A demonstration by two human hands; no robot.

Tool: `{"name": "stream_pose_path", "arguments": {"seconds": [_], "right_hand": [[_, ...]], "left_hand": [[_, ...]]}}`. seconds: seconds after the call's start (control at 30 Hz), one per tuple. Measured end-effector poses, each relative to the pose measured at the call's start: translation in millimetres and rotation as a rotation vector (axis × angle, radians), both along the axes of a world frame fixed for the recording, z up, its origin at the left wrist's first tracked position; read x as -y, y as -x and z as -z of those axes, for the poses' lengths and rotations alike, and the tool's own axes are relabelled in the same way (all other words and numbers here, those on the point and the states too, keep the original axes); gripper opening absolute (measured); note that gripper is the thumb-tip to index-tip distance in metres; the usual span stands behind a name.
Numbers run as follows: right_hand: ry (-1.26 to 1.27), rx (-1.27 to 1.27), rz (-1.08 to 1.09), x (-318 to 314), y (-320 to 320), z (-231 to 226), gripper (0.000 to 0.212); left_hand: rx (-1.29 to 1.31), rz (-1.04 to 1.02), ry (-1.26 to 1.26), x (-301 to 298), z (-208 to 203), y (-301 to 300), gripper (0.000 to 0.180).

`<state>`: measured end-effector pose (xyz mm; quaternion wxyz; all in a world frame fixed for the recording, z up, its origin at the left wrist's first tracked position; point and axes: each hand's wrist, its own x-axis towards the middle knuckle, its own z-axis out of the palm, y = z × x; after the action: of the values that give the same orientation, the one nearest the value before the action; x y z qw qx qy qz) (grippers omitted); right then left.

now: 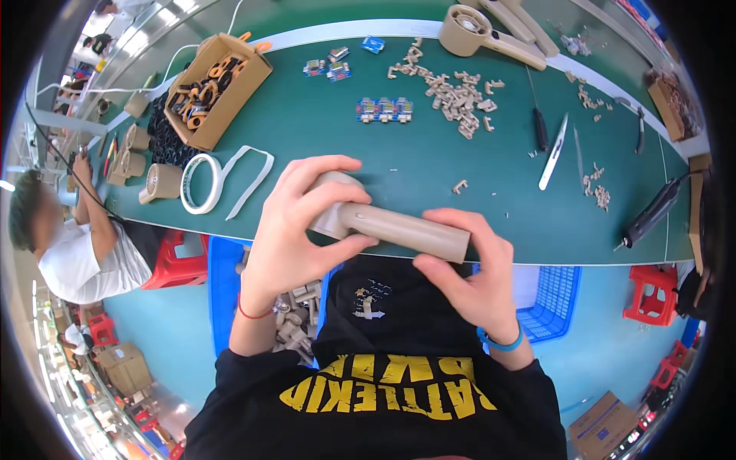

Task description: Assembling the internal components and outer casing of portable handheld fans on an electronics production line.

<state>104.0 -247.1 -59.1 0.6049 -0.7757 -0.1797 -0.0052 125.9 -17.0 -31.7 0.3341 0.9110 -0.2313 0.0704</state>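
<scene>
Beige plastic housing with a rounded head and a tubular handle (406,230) lies between the two hands, over the table's near edge. Long axis runs crosswise, slanting: head up-left, handle's blunt end down-right. Left hand (280,218) has the head, fingers curled over the far side, thumb pressed along the near side. Right hand (483,276) has the handle's end, forefinger on the far edge, thumb on the near edge, clamped lightly by the look of it. Neither hand is nearer; both touch. Shell smooth, matt, a small oval mark near the neck; much of the head hidden by fingers.

Below the housing, to its left: blue plastic bin (222,287) holding jumbled beige moulded parts (295,326). Below right: blue lattice-sided plastic basket (556,299).

Beyond the housing, on the smooth green tabletop (330,138): to its left, a flat white tape roll (186,184); to its right, slim pointed silver tweezers (553,153) and a black cylindrical power driver (652,211). Farther out, straight beyond it, a row of blue circuit boards (383,110); beyond right, a loose heap of small angular beige clips (460,103)
</scene>
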Motion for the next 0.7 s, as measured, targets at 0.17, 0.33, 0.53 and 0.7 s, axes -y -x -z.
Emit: {"name": "stream_pose_path", "arguments": {"seconds": [0.17,0.33,0.53,0.7], "right_hand": [[-0.06,0.071,0.008,-11.4,1.7,-3.8,0.044],[-0.033,0.095,-0.008,-6.8,8.6,12.6,0.045],[-0.016,0.124,0.011,-8.7,7.9,17.6,0.041],[-0.079,-0.084,0.064,-16.7,5.4,14.5,0.033]], "left_hand": [[-0.174,-0.064,0.212,5.2,11.4,5.5,0.04],[-0.112,-0.06,0.08,0.5,11.8,12.0,0.042],[-0.104,-0.07,0.022,-3.3,4.6,18.2,0.046],[-0.038,-0.065,0.033,5.9,6.6,10.9,0.055]]}}
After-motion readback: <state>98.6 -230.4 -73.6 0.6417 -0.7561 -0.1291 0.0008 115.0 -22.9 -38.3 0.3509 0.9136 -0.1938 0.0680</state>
